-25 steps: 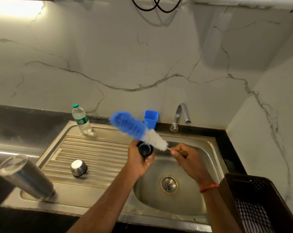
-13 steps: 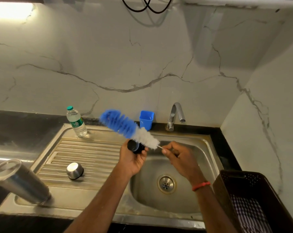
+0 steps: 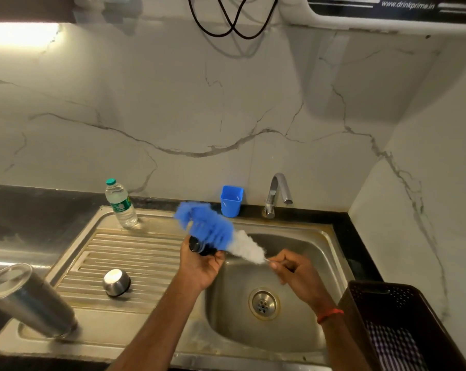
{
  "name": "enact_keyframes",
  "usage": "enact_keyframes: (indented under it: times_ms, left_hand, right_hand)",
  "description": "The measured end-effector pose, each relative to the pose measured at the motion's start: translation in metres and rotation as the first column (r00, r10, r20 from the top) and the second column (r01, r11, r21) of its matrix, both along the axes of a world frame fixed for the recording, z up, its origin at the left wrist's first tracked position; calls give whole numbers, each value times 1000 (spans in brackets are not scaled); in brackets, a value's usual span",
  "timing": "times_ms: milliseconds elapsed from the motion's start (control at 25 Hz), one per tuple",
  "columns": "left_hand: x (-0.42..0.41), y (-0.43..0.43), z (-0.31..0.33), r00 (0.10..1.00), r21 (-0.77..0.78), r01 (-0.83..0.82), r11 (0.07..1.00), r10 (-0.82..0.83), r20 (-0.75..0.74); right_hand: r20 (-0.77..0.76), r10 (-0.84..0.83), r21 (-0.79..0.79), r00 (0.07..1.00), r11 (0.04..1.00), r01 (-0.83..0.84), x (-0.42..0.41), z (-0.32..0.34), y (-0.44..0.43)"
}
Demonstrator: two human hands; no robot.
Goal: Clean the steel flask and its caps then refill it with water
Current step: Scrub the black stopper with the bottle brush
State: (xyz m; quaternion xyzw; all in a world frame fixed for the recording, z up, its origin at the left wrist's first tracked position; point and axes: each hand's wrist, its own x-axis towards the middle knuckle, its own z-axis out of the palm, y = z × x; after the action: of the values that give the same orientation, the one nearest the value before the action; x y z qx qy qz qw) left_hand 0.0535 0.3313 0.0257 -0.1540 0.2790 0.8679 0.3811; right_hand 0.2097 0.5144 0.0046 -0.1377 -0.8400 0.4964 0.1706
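While the left hand (image 3: pixel 202 266) curls its fingers round the black cap (image 3: pixel 199 246), it holds it up over the left edge of the sink (image 3: pixel 293 245) basin, probably so drips fall inside. The right hand (image 3: pixel 296 274) pinches the thin wire handle of the brush (image 3: pixel 213 231), fingers closed tight on it. The blue bristles lie across the cap's top; this looks like the cap-scrubbing step. The brush is blurred, so the exact contact is unclear. The steel flask (image 3: pixel 31 301) sits on the near-left corner of the draining board, well apart from both hands, waiting its turn. Which end is up cannot be told. The steel cap (image 3: pixel 116 282) rests dome-up on the ribs to the right of the flask. The tap (image 3: pixel 277 194) at the far side shows no visible stream.
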Motion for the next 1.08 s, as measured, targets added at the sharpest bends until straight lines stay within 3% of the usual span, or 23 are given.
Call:
enact_keyframes:
  times_ms: [120,320,520,720,880,1080]
  left_hand:
    - [-2,-1,3,999,-26,34,999,-34,10]
    - [4,9,1,997,-32,59,998,-57,57]
    - [-1,5,-3,995,-23,99,995,-99,-6]
    - [-3,3,-3,991,-12,128,992,-128,-36]
    - [-4,2,0,998,57,51,997,-49,-36]
    - [-1,1,0,999,26,41,999,-41,3]
  right_hand:
    - [-11,-74,-49,997,996,74,15,-7,14]
    - [18,-13,-115,1000,993,15,-5,-7,-2]
    - [91,-222,-191,971,953,235,2,-12,5]
    - [76,-265,-308,961,911,275,-2,-9,5]
    - [95,-266,-293,959,914,282,-2,-10,5]
    - [94,-252,-286,963,920,268,-3,-9,5]
